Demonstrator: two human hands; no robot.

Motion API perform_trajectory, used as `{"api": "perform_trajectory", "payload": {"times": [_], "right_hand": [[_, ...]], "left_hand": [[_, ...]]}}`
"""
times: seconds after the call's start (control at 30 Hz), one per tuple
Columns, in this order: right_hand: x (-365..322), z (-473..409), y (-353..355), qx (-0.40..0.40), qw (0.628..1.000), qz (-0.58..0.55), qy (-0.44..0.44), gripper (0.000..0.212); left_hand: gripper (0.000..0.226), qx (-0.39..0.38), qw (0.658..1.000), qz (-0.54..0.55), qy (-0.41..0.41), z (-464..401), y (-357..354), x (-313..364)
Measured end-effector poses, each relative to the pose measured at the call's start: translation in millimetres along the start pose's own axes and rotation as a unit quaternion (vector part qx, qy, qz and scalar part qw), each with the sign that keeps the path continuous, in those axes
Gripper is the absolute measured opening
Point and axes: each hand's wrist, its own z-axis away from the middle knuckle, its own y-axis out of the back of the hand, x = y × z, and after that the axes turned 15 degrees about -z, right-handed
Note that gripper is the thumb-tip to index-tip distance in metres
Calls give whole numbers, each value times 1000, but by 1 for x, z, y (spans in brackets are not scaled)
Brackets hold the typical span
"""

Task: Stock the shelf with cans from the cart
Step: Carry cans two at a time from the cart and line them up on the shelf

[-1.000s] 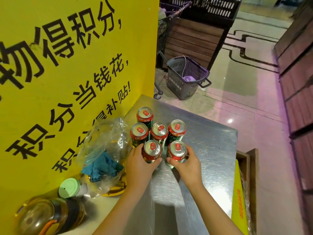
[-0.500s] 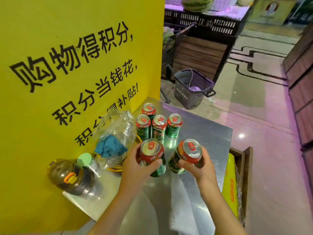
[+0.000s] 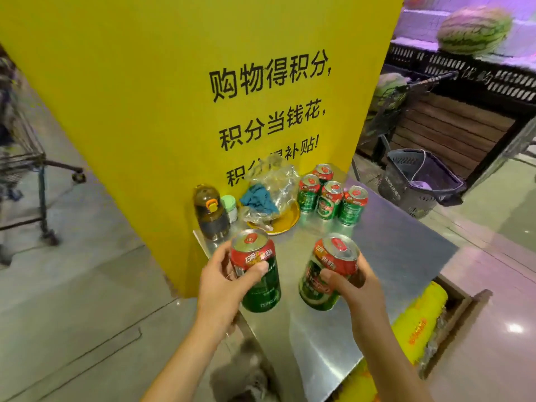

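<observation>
Green beer cans with red collars and silver lids fill both of the person's hands above a brushed steel counter [image 3: 391, 256]. Left hand [image 3: 223, 282] grips one can [image 3: 256, 271] upright, thumb across the red band and fingers wrapped round its far side; white lettering runs along the red collar and the green body below. Right hand [image 3: 353, 285] grips a second can [image 3: 327, 274], tilted with its lid leaning toward the left hand, thumb pressed on the green label (the lettering there is partly covered). Both cans are lifted clear of the steel surface, near each other but apart.

Beyond the fingertips of both hands, four more cans [image 3: 332, 195] of the same design stand upright in a tight cluster on the counter, against a yellow sign panel [image 3: 203, 82] printed with black Chinese characters. Beyond the left hand sit a yellow dish holding a crumpled clear plastic bag [image 3: 275, 192] with a blue cloth inside, a dark water bottle [image 3: 210, 213], and a small green-capped bottle [image 3: 229, 206]. Far past the right hand, a grey shopping basket [image 3: 420, 181] rests on the floor, and a watermelon [image 3: 474, 30] lies on a display.
</observation>
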Motion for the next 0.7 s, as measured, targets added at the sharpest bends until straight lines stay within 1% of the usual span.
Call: {"api": "perform_trajectory", "payload": {"times": [0.07,0.2,0.27,0.37,0.47,0.53,0.63,0.7], "right_hand": [[6,11,-6,-34,999,4,-19,66],[23,35,-25,-105,992,20,-64,72],[32,48,-40,-147,985,20,-90,71],[44,65,-69,-205,971,13,-121,73],[58,83,-108,-277,948,31,-153,72],[68,98,-140,-317,932,47,-171,75],[86,128,-191,-374,905,60,-193,61],[101,154,-226,-420,882,71,-204,52]], "left_hand": [[47,39,999,-10,11,25,17,-7],[60,102,994,-22,36,77,56,-21],[57,144,988,-23,48,102,79,-25],[60,209,975,-36,72,137,113,-33],[48,287,952,-32,102,171,145,-41],[44,340,933,-28,116,193,167,-45],[43,413,900,-28,134,229,204,-53],[47,454,879,-29,143,256,234,-61]]}}
